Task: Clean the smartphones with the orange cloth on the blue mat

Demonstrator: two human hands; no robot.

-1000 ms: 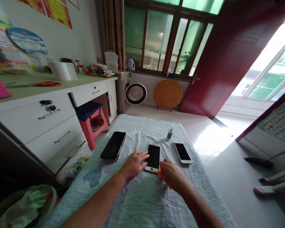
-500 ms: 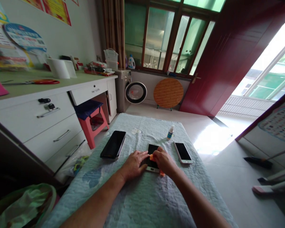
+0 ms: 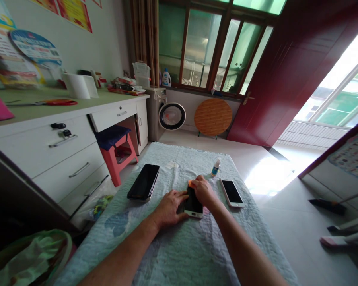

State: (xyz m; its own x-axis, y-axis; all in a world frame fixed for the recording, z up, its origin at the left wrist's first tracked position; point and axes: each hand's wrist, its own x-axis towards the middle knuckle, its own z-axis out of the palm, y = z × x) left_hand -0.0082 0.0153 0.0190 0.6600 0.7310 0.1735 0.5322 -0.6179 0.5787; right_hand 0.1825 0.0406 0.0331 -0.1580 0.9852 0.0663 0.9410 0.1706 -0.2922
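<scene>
A white-framed smartphone (image 3: 193, 204) lies face up on the quilted cloth cover in front of me. My left hand (image 3: 170, 206) holds it at its left side, fingers stretched toward the edge and thumb by the bottom corner. Against the upper part of the screen, my right hand (image 3: 202, 188) is closed on an orange cloth (image 3: 191, 183), most of which is hidden under the fingers. To the right rests a second white smartphone (image 3: 232, 193). A small spray bottle (image 3: 216, 167) stands upright behind it. On the left lies a larger black phone (image 3: 144, 182).
The light blue quilted cover (image 3: 173, 254) spreads over the table. A white desk (image 3: 62, 147) runs along the left, with a pink stool (image 3: 119, 155) under it. A green-rimmed bin (image 3: 67, 242) is at lower left. Behind are a washing machine (image 3: 156, 119) and a round wooden tabletop (image 3: 213, 117).
My right hand has slid the orange cloth up the screen toward the phone's top end, uncovering the lower screen. My left hand stays at the phone's left side. The view has shifted slightly.
</scene>
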